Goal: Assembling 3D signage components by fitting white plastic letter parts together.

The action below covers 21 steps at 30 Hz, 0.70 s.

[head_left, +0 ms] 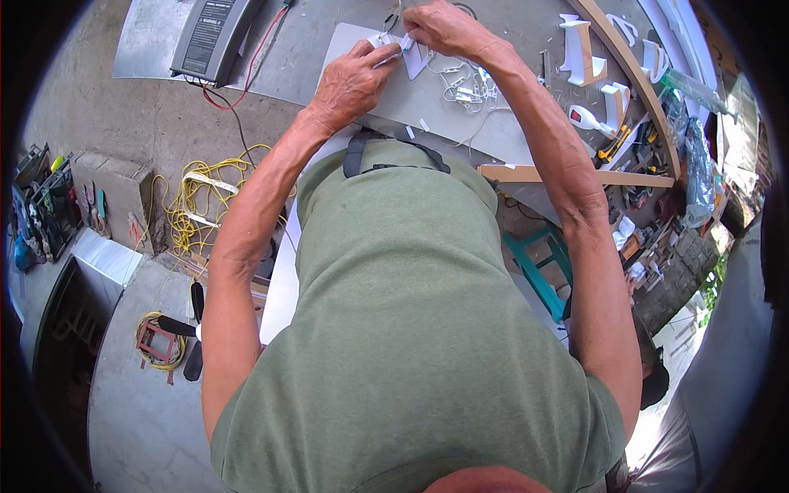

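At the far edge of the view, both hands meet over a grey metal sheet [345,41] on the table. My left hand [352,85] is closed, its thumb and fingers pinching a white shaped piece [417,66]. From the right comes my right hand [450,29], with its fingertips pressed together at the same white piece. Whatever small part sits between those fingertips is too small to make out. A thin cable [393,18] runs up beside the fingers. Just right of the hands lies a tangled string of small white LED modules [470,92] with thin wires.
A grey power supply box [212,39] with red and black leads stands at the far left. White channel-letter pieces [580,51], a white bottle [588,120] and a yellow cutter [613,145] lie to the right. A green stool [538,271] and yellow cable [193,209] are below.
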{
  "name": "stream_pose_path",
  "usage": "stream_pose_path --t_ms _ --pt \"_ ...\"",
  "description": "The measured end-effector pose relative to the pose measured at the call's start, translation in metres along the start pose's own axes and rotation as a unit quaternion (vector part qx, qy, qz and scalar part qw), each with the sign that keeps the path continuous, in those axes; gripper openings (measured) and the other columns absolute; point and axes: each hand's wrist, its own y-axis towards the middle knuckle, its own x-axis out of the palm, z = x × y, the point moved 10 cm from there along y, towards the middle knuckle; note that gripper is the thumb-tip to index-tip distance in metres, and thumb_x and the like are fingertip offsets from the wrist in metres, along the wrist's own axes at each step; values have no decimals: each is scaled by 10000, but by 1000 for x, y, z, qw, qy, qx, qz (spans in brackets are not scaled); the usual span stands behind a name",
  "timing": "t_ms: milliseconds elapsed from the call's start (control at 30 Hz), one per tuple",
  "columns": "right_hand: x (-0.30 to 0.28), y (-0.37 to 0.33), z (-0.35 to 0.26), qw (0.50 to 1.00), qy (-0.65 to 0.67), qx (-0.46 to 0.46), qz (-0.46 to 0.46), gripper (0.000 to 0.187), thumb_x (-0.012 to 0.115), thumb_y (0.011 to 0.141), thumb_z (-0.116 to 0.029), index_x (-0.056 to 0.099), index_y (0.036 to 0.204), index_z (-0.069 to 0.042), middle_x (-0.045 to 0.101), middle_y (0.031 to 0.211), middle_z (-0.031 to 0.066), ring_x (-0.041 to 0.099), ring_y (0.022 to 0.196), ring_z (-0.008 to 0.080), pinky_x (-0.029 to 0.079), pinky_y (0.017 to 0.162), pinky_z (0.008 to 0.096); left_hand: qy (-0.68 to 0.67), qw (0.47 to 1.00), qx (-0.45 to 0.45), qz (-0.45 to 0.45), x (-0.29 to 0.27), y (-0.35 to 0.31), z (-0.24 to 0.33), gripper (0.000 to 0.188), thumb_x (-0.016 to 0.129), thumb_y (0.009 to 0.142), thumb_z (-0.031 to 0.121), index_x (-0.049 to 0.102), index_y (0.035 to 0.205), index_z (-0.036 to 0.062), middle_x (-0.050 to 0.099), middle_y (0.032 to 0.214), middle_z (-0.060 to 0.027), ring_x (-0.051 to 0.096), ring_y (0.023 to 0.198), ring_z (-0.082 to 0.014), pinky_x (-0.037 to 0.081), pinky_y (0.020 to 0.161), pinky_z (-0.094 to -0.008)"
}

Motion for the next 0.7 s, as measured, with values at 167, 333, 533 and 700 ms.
stream_pose_path --t_ms 167,333,533,700 --pt "-7 -9 -1 1000 15 -2 -14 140 657 912 -111 744 978 -22 729 869 213 702 859 403 534 750 496 7 1000 1 -7 2 1 -1 297 710 846 90 732 1141 69 633 1283 10 607 1033 -203 579 857 -328" --pt "-12 -16 -2 998 3 49 -38 204 660 930 -186 760 1003 -24 735 876 211 704 845 404 542 760 501 14 1000 3 -7 4 -2 -3 303 713 844 94 729 1147 73 635 1270 0 612 1023 -208 578 848 -333" --pt "-10 -15 -1 998 -17 42 -47 236 675 915 -243 768 999 -44 740 857 203 714 826 394 550 762 498 14 1000 0 -3 3 -1 -3 315 715 841 95 727 1156 89 639 1257 -2 618 1009 -204 581 841 -331" --pt "-7 -12 -3 998 -55 -9 -15 162 647 896 -177 737 965 -60 734 943 153 699 925 372 548 803 483 15 1000 -7 -8 3 -1 -3 322 715 840 93 728 1162 98 642 1263 5 620 1013 -201 583 841 -324"
